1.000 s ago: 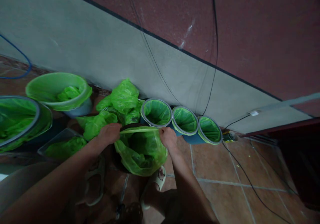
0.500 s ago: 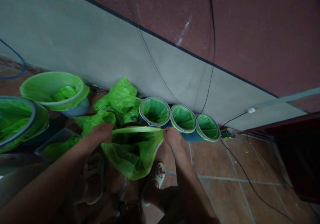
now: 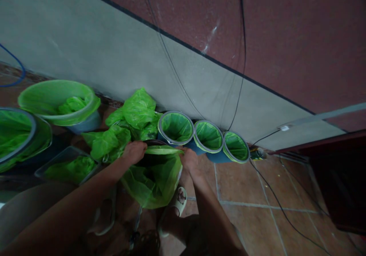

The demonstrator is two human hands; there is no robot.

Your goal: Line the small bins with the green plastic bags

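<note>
A green bin bag [image 3: 156, 183] hangs with its mouth spread wide, toward me and above my feet. My left hand [image 3: 135, 151] is closed on the left end of its rim. At the right end, my right hand [image 3: 188, 159] grips the same rim. Just behind the bag's far edge shows a dark curved rim [image 3: 156, 143]; the rest of it is hidden by the bag. Beyond my left hand lie crumpled green bags [image 3: 138, 109] in a heap. Close past my right hand stands a bin [image 3: 176, 128] lined with green plastic.
Two more lined bins [image 3: 208, 136] [image 3: 236, 147] continue the row along the wall. At left are a large lined bucket [image 3: 94, 122], a grey-rimmed bin [image 3: 32, 130] and a clear tub [image 3: 42, 170] holding green plastic. A black cable [image 3: 281, 206] crosses the tiled floor.
My left hand has moved right along the bag's rim, closer to my right hand, which shifted slightly left. The span of rim between them is shorter.
</note>
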